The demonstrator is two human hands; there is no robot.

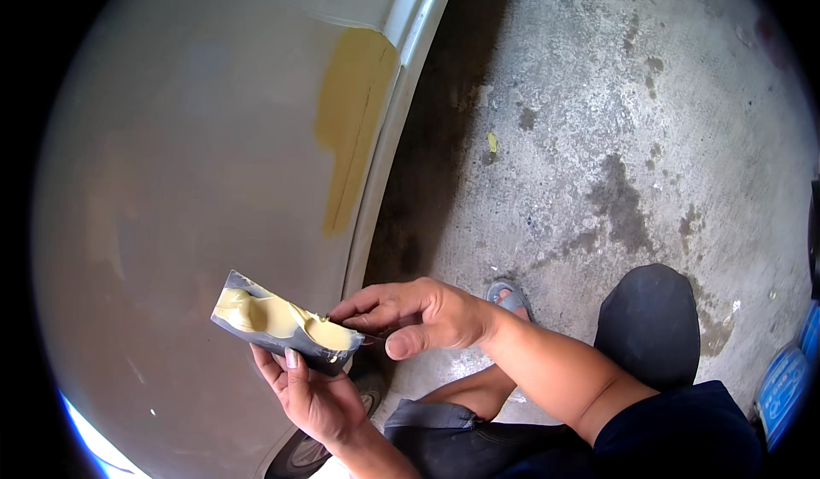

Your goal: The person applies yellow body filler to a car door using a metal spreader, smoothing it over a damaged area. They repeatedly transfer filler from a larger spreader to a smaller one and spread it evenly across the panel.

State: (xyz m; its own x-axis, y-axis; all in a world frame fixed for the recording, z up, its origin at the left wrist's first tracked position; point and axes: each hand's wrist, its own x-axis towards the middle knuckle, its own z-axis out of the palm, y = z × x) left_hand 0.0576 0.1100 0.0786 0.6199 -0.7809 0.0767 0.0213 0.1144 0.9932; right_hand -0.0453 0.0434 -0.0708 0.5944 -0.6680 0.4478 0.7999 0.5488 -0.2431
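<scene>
My left hand (320, 398) grips a dark grey putty board (295, 344) from below, thumb against its near side. Pale yellow putty (273, 318) lies on it, heaped at the left end and smeared toward the right. At the board's right end, my right hand (427, 315) pinches a thin dark putty spreader (372, 338), seen nearly edge-on and mostly hidden by the fingers. Beyond both hands stands a beige car body panel (196, 180). A darker yellow patch of filler (354, 120) covers the panel near its right edge, with a thin dark line running down it.
A pale trim edge (389, 146) borders the panel on the right. Stained concrete floor (564, 137) extends beside the car, with a small yellow scrap (492, 142) on it. A car wheel (303, 453) shows below my left hand. Something blue (781, 389) stands at the far right.
</scene>
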